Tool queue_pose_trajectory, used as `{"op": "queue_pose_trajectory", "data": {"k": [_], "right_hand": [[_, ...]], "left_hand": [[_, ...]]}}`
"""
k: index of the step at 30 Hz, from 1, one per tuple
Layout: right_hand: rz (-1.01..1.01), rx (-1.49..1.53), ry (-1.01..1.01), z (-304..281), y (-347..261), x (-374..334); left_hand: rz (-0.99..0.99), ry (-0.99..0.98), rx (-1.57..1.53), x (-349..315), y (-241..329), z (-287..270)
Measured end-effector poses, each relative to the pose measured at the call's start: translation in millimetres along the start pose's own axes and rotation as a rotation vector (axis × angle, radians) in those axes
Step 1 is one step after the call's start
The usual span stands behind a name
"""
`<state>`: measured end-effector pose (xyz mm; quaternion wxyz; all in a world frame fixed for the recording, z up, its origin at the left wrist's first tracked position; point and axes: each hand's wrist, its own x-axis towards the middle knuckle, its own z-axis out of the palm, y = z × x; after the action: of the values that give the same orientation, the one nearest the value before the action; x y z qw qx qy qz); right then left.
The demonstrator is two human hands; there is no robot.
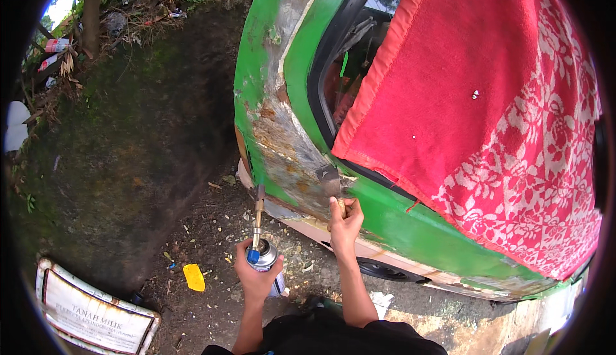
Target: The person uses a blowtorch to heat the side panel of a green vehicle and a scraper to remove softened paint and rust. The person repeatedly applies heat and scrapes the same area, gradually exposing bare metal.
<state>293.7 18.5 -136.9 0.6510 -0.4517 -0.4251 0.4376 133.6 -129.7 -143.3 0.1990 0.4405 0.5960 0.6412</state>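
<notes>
so, left grip (256, 282) clasps one gas torch (255, 255), right grip (346, 225) one scraper (330, 179) (one green car (410, 226) alongside).

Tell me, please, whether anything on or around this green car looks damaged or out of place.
The green car looks damaged: near the scraper in the right hand, its paint gives way to a rough brown-and-grey patch. A yellow piece looks out of place, lying loose on the ground.

A head-worn fisheye looks down on the green car (417, 236).
</notes>
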Motion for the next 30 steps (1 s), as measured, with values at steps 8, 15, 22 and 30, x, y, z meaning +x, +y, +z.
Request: {"op": "queue_pose_trajectory", "data": {"k": [8,15,22,30], "right_hand": [[-0.067,-0.032,-0.031,-3,-3,12],[-0.006,0.062,0.010,-6,12,0],[-0.057,0.055,-0.016,5,11,6],[-0.073,0.072,-0.024,18,-5,13]], "left_hand": [[-0.058,-0.040,-0.057,-1,18,7],[-0.011,0.016,-0.007,-6,9,-4],[-0.067,0.037,-0.019,-4,4,-6],[-0.032,0.011,0.012,-3,-2,-5]]}}
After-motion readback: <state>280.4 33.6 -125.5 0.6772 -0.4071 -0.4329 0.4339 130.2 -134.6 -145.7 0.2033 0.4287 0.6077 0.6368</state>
